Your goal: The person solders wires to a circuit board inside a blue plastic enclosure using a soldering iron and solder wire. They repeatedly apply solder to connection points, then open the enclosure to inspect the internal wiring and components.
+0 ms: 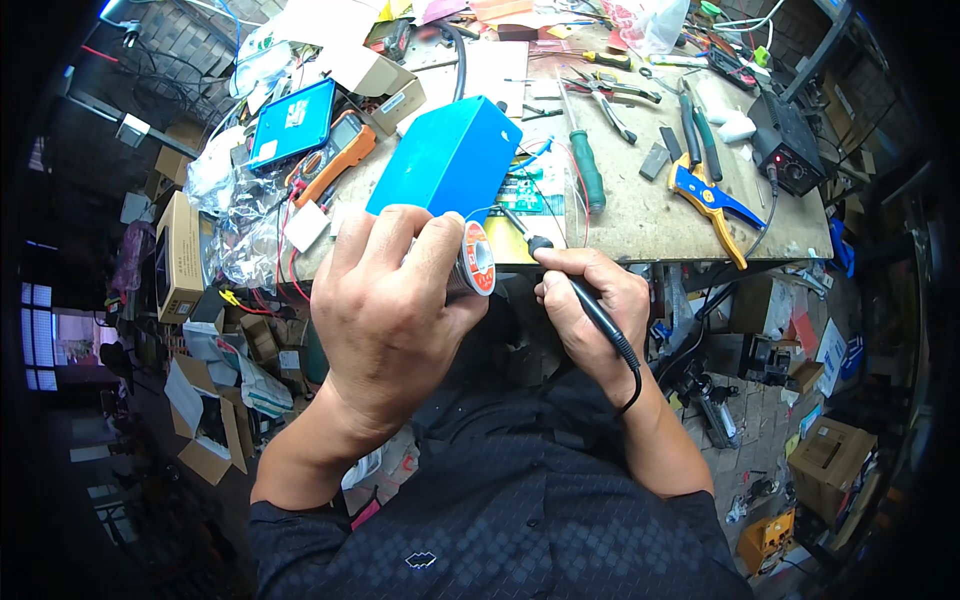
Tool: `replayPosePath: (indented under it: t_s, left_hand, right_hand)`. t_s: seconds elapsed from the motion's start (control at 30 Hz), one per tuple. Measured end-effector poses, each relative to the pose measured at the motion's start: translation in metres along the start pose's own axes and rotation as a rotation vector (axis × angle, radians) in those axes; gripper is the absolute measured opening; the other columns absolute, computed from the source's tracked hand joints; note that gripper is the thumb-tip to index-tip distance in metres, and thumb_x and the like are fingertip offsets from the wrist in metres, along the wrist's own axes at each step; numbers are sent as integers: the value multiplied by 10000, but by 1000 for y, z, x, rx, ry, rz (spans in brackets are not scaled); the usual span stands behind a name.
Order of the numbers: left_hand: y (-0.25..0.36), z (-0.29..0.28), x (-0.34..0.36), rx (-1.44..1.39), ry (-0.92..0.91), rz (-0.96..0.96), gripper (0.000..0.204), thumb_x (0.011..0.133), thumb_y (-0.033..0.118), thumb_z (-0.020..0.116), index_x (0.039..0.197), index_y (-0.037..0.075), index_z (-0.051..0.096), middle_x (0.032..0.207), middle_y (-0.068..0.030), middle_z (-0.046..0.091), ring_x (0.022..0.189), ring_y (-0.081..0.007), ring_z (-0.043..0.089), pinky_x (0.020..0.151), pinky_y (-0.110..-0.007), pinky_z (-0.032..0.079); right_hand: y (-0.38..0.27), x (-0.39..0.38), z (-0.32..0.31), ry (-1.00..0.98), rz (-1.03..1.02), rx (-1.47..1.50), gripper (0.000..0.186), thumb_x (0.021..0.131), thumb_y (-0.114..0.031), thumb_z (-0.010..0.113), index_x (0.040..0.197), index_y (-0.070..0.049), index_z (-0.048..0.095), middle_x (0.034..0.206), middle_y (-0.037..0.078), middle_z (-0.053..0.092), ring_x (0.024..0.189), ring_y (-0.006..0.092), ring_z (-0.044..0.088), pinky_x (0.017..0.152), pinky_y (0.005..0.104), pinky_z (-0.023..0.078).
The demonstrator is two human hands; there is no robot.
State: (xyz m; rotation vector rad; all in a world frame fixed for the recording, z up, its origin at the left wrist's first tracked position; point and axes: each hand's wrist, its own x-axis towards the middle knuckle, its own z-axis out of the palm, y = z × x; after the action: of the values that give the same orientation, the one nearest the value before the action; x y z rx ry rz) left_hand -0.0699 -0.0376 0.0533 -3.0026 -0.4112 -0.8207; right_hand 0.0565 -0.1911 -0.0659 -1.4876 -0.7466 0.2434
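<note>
My left hand (390, 290) is closed round a spool of solder wire (480, 258) with an orange-red label, at the near edge of the workbench. From the spool a thin strand runs toward the tip of a black soldering iron (600, 318). That iron sits pinched in my right hand (600, 300), its tip pointing up and left. Just beyond the tip lies a green circuit board (530, 192) with thin wires on it, beside a blue box-shaped block (445, 155). My left fingers overlap the block's near end, so contact there cannot be judged.
An orange multimeter (336, 158) and a blue tray (292, 124) lie left of the block. To the right are a green-handled screwdriver (586, 172), blue-yellow wire strippers (715, 198), pliers (605, 95) and a black soldering station (788, 145) with its cord hanging along the bench edge.
</note>
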Motion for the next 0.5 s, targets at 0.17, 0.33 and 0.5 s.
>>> replayPosePath:
  t_s: [0.17,0.33,0.5]
  left_hand:
    - [1,0,1,-3,-10,4,390,694,108,943,1044,66,774,980,-82,693,899,-322,623,814,-450,502]
    - [0,0,0,-14,2,9,389,692,98,941,1040,66,772,976,-83,691,900,-323,625,814,-451,502]
    - [0,-1,0,-9,1,-3,382,696,85,940,1036,59,767,985,-87,705,909,-332,644,826,-456,510]
  right_hand:
    - [-1,0,0,-4,8,7,197,975,-54,774,1144,31,832,965,185,841,775,200,817,722,309,624]
    - [1,0,0,2,-2,4,202,975,-57,774,1146,33,834,951,182,841,759,188,808,710,307,617]
    - [0,0,0,5,-10,-1,202,975,-60,775,1145,33,836,964,185,843,775,195,815,724,308,622]
